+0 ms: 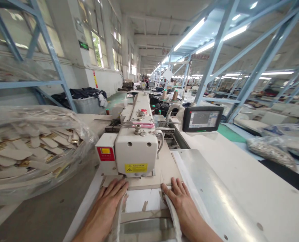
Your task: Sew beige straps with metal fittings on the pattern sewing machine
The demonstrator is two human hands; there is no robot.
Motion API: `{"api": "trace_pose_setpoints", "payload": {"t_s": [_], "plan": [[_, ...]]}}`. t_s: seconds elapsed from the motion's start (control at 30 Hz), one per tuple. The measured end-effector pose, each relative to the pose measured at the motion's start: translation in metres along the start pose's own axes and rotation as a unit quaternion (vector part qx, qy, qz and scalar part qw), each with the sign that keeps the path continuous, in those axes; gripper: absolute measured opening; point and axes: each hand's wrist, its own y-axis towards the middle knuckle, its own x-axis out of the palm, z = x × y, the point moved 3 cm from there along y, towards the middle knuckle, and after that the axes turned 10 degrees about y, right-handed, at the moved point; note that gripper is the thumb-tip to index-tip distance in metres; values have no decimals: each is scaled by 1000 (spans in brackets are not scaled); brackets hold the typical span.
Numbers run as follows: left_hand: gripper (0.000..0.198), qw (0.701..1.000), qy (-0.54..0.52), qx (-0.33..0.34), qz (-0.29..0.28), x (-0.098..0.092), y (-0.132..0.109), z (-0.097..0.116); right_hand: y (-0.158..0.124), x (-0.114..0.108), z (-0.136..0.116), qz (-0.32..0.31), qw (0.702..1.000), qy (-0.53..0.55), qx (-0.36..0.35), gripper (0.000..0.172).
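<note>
While both palms lie flat and spread, the left hand [108, 205] and the right hand [180, 201] press down on either side of a pale flat template board [149, 179] that sits on the tabletop [240, 188] just beyond the fingertips; neither hand grips anything, the fingers being stretched out and open, which reads as a way of holding the board square and steady under the head of the industrial sewing machine [136, 149]; a strip of white fabric [174, 218] runs under the inner edge of the right hand, and a similar white strip lies against the inner edge of the left, so each palm seems to pin its own piece in line with the board's slots; directly ahead of the left fingertips, the machine's front carries a yellow sticker [135, 167] reading "CAUTION", and further left of it a red label [105, 154] with a yellow patch, its print too small to read; ahead and to the right of the right hand stands a control screen [203, 119], its display blurred; well out to the left of the left hand bulges a clear plastic bag of beige cut pieces [31, 148], within reach yet off the sewing area.
</note>
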Motion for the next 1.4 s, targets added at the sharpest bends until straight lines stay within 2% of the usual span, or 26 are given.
{"api": "trace_pose_setpoints", "payload": {"t_s": [0.23, 0.33, 0.47, 0.6, 0.8, 0.93, 1.13, 1.27, 1.4], "plan": [[52, 999, 10, 42, -22, 13, 8, -14, 0, -5, -3, 33, 999, 6, 3, 65], [48, 999, 18, 48, 9, 22, 5, -19, -2, -2, 2, 51, 999, 3, -20, 66], [46, 997, 30, 39, 66, 36, 1, -24, 0, 2, 10, 98, 995, 5, -23, 57], [46, 997, 40, 1, 71, 41, -1, -25, 5, 1, 8, 114, 993, 10, -20, 52], [48, 999, 40, -11, 24, 21, -8, -13, 8, -2, 3, 74, 997, -25, -15, 61], [44, 998, 40, -33, 29, 8, -7, -4, 12, -1, 5, 66, 997, -31, -31, 55], [52, 999, 47, 5, 16, -3, -12, -3, 12, -3, 4, 54, 996, -64, -22, 51], [58, 998, 33, -3, -46, -14, -15, 1, 11, 3, 9, 58, 994, -91, -13, 50], [71, 992, 25, -44, -116, -33, -13, 16, 14, 20, 23, 123, 985, -101, -66, 50]]}}
